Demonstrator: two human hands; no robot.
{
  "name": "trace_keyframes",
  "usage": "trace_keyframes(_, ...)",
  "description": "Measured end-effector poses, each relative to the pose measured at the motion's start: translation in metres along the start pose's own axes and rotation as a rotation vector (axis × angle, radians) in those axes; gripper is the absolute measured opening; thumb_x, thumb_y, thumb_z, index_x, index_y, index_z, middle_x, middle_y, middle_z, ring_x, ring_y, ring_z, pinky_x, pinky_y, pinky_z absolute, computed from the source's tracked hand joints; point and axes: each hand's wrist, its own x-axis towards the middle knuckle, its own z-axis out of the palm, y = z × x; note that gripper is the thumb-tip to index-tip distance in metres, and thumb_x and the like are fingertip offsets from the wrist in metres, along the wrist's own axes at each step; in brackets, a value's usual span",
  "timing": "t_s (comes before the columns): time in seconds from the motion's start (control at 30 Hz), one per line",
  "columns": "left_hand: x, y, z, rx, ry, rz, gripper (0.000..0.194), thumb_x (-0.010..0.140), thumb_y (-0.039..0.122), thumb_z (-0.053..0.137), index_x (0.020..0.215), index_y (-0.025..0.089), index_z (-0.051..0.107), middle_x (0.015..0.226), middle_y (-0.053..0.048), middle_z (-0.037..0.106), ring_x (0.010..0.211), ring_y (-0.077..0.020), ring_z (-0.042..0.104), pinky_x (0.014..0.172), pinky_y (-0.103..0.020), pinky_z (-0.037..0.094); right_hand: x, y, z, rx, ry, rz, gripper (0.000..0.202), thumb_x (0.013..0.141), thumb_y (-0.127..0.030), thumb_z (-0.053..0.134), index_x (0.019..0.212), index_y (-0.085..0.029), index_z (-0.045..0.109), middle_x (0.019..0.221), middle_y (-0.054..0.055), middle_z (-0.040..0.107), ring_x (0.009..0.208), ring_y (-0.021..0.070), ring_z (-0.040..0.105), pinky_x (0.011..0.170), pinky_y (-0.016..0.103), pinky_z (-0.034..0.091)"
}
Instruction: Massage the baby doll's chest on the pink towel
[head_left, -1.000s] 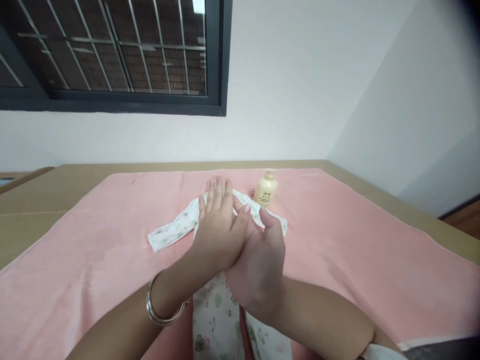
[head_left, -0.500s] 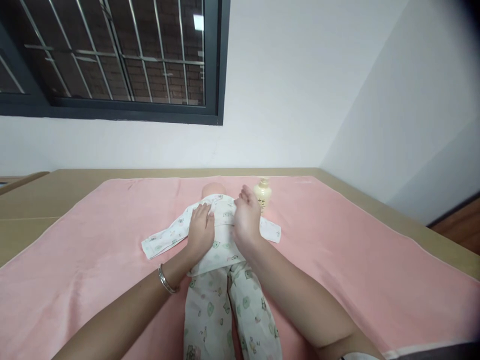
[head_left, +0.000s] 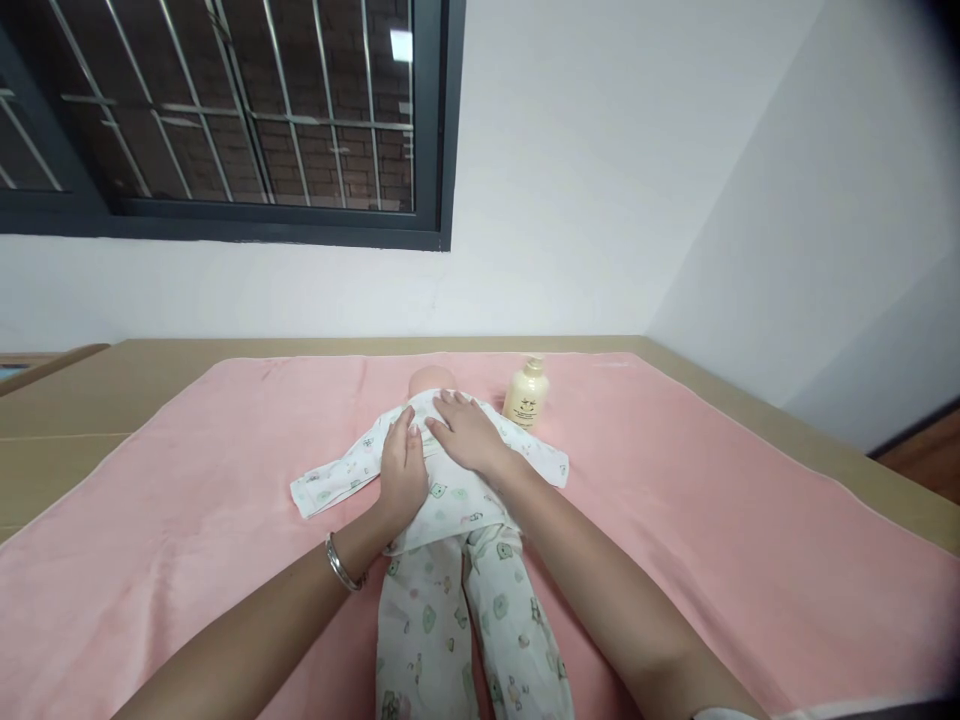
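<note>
A doll in a white patterned top (head_left: pixel 450 500) and matching trousers (head_left: pixel 427 620) lies on a pink cloth (head_left: pixel 705 540), its rounded head (head_left: pixel 432 379) at the far end. On the left of its chest rests my left hand (head_left: pixel 403 470), turned on its edge with the fingers extended, holding nothing. My right hand (head_left: pixel 466 430) lies flat across the upper right of the chest, palm down, fingers spread, with nothing held. Both sleeves stretch outward. Just beyond the right sleeve stands a pale yellow bottle (head_left: pixel 526 394).
The cloth covers a tan surface (head_left: pixel 180 358) that meets a white wall (head_left: pixel 555 200). A dark-framed window (head_left: pixel 442 130) with metal bars is at the upper left. Brown wood (head_left: pixel 926 455) shows at the right edge.
My right hand has turned from its edge to palm down and moved left onto the chest, uncovering the bottle and right sleeve. My left hand has tilted more onto its edge.
</note>
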Motion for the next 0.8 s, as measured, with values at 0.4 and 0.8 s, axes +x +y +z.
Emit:
trace_keyframes(0.4,0.0,-0.006,0.001,0.036,0.022,0.049,0.048,0.101,0.042,0.033,0.137,0.017,0.053,0.144,-0.014,0.054,0.137,-0.0269,0.047,0.119,-0.048,0.032,-0.002,-0.003,-0.004,-0.051,-0.079,-0.031,0.056,0.104,-0.042,0.025,0.153,-0.014,0.035,0.161,0.013,0.028,0.15,0.0282,0.021,0.12,0.049,0.018)
trace_keyframes(0.8,0.002,-0.008,0.0,0.123,-0.017,0.06,0.047,0.099,0.037,0.035,0.136,0.016,0.054,0.143,-0.014,0.055,0.138,-0.0272,0.046,0.12,-0.05,0.03,-0.006,-0.008,0.008,-0.106,0.004,-0.078,0.052,0.103,-0.034,0.029,0.152,-0.017,0.037,0.161,0.01,0.031,0.15,0.0278,0.022,0.12,0.049,0.017)
